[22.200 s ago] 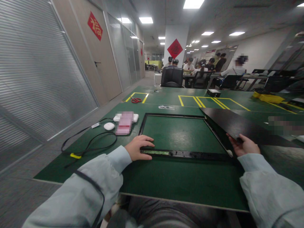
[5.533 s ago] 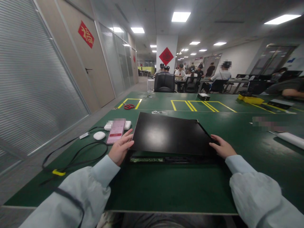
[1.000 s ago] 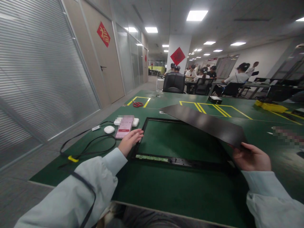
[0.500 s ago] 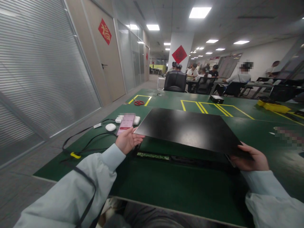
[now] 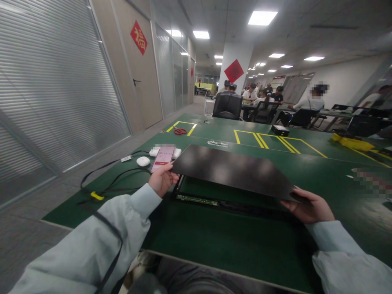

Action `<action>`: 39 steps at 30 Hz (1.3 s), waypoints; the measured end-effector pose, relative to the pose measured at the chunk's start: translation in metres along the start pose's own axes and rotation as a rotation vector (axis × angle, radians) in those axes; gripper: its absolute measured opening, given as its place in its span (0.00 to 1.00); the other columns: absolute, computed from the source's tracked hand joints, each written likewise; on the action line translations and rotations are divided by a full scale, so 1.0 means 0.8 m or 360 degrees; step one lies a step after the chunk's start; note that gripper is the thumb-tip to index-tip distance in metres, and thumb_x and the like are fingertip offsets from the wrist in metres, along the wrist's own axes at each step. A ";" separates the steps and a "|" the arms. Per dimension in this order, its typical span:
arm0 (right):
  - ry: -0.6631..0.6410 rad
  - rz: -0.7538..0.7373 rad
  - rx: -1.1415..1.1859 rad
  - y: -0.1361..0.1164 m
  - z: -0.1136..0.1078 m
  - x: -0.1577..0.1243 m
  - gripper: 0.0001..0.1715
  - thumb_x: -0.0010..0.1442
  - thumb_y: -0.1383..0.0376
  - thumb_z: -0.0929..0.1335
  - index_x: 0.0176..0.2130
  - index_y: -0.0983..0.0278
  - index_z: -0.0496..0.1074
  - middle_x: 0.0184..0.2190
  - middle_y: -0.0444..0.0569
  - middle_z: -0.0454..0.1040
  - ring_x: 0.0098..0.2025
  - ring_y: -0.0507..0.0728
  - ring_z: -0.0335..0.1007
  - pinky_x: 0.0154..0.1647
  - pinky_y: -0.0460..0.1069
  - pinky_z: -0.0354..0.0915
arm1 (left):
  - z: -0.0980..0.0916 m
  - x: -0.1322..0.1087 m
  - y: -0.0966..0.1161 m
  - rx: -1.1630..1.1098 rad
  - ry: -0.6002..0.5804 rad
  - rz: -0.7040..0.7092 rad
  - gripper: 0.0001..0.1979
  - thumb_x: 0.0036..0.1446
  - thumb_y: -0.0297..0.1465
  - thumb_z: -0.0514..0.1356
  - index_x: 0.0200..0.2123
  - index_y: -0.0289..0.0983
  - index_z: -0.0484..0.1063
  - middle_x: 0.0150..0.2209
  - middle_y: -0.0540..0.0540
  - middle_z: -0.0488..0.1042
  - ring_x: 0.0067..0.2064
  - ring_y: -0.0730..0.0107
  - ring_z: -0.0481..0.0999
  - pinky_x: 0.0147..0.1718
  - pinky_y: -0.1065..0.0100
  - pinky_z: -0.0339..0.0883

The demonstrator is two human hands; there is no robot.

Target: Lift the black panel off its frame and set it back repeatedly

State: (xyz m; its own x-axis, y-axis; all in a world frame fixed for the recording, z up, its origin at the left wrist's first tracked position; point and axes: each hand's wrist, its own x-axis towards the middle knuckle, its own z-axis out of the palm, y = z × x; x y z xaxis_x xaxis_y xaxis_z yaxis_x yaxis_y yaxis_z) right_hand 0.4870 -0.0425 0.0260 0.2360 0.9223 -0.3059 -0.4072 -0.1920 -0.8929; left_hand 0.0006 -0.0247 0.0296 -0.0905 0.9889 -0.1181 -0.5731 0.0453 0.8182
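A thin black panel (image 5: 232,167) is held slightly tilted above the green table. My left hand (image 5: 163,179) grips its left corner, fingers partly curled beneath the edge. At the right corner, my right hand (image 5: 312,206) is closed on the panel, thumb on top and fingers underneath. Below the panel a black frame (image 5: 245,209) lies on the table, with a green circuit strip (image 5: 197,200) along its near side. The panel hides part of that frame.
Left of the panel are a phone (image 5: 163,158), a white case (image 5: 143,161) and black cables (image 5: 118,179). Farther back on the green table (image 5: 214,253) are red scissors (image 5: 180,131), a black box (image 5: 279,130) and a yellow item (image 5: 352,142). People sit beyond.
The panel's right end has moved left and its surface has tilted, with my right hand moving along. A small whitish item behind the panel has come into view.
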 end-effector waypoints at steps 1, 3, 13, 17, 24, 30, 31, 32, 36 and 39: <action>-0.0030 -0.0024 -0.0009 0.003 0.000 0.000 0.26 0.44 0.67 0.75 0.46 0.55 0.79 0.42 0.52 0.89 0.40 0.66 0.88 0.39 0.61 0.85 | 0.001 0.000 0.001 -0.0017 0.0020 0.0025 0.03 0.55 0.27 0.65 0.33 0.36 0.79 0.17 0.48 0.77 0.17 0.69 0.74 0.17 0.74 0.67; -0.0079 -0.0072 -0.0025 0.007 0.001 0.000 0.26 0.43 0.66 0.76 0.45 0.55 0.79 0.44 0.52 0.89 0.46 0.69 0.89 0.50 0.66 0.85 | 0.001 -0.001 0.002 -0.0044 0.0044 0.0073 0.03 0.54 0.26 0.64 0.33 0.36 0.78 0.18 0.49 0.77 0.17 0.69 0.74 0.17 0.74 0.68; -0.0161 -0.0068 -0.0103 0.000 0.001 0.000 0.26 0.38 0.68 0.79 0.41 0.55 0.80 0.48 0.52 0.90 0.60 0.74 0.87 0.61 0.64 0.83 | -0.003 -0.002 -0.002 -0.0001 -0.0071 0.0110 0.15 0.49 0.27 0.65 0.42 0.35 0.81 0.22 0.51 0.76 0.19 0.69 0.75 0.19 0.72 0.71; -0.0178 0.0038 -0.0170 -0.007 -0.025 0.015 0.27 0.39 0.69 0.82 0.41 0.56 0.81 0.49 0.53 0.90 0.60 0.74 0.87 0.60 0.64 0.84 | -0.005 -0.002 -0.007 0.0130 -0.0195 0.0025 0.22 0.48 0.27 0.69 0.48 0.33 0.84 0.24 0.49 0.78 0.23 0.68 0.77 0.21 0.73 0.71; -0.0186 0.0046 -0.0192 -0.002 -0.033 0.025 0.30 0.37 0.68 0.84 0.42 0.56 0.83 0.46 0.51 0.91 0.59 0.73 0.88 0.58 0.61 0.85 | -0.002 0.000 -0.007 0.0117 -0.0238 0.0168 0.14 0.47 0.28 0.68 0.40 0.34 0.83 0.23 0.50 0.75 0.22 0.70 0.72 0.21 0.72 0.69; -0.0178 -0.0212 -0.0280 0.003 -0.020 0.004 0.27 0.41 0.64 0.85 0.43 0.56 0.86 0.46 0.49 0.91 0.58 0.71 0.88 0.57 0.58 0.85 | -0.002 -0.001 -0.006 0.0150 -0.0236 0.0192 0.21 0.47 0.28 0.68 0.47 0.34 0.84 0.26 0.50 0.76 0.24 0.70 0.71 0.21 0.72 0.67; -0.0152 -0.0228 -0.0287 0.002 -0.019 0.003 0.26 0.42 0.66 0.85 0.43 0.56 0.87 0.46 0.49 0.91 0.57 0.70 0.89 0.57 0.58 0.85 | -0.002 -0.002 -0.006 0.0156 -0.0247 0.0190 0.22 0.47 0.28 0.68 0.48 0.34 0.84 0.26 0.50 0.76 0.24 0.70 0.71 0.21 0.72 0.67; -0.0119 -0.0221 -0.0295 0.000 -0.019 0.003 0.27 0.41 0.68 0.85 0.43 0.56 0.87 0.44 0.48 0.91 0.56 0.70 0.89 0.57 0.58 0.85 | -0.002 -0.002 -0.007 0.0162 -0.0256 0.0187 0.22 0.46 0.29 0.68 0.47 0.33 0.84 0.26 0.50 0.75 0.24 0.70 0.71 0.21 0.72 0.67; 0.0018 -0.0236 -0.0369 -0.002 -0.025 0.019 0.30 0.35 0.72 0.86 0.41 0.58 0.88 0.46 0.50 0.90 0.58 0.71 0.88 0.57 0.58 0.84 | -0.001 -0.003 -0.007 0.0185 -0.0274 0.0169 0.18 0.45 0.29 0.69 0.43 0.33 0.84 0.25 0.50 0.75 0.24 0.70 0.70 0.21 0.72 0.67; 0.0102 -0.0420 -0.0494 0.004 -0.036 0.037 0.30 0.28 0.68 0.89 0.36 0.60 0.88 0.55 0.53 0.88 0.67 0.73 0.81 0.66 0.59 0.79 | -0.001 -0.003 -0.006 0.0196 -0.0296 0.0174 0.17 0.45 0.29 0.70 0.41 0.34 0.83 0.25 0.50 0.75 0.24 0.70 0.70 0.22 0.72 0.68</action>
State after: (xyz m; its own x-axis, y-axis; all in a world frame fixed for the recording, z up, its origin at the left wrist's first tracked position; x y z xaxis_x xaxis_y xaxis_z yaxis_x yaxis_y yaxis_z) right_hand 0.5183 -0.0258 0.0045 0.3549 0.9327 -0.0644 -0.0422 -0.0529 -0.9977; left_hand 0.0031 -0.0275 0.0253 0.0117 0.9974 0.0710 -0.4635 -0.0575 0.8842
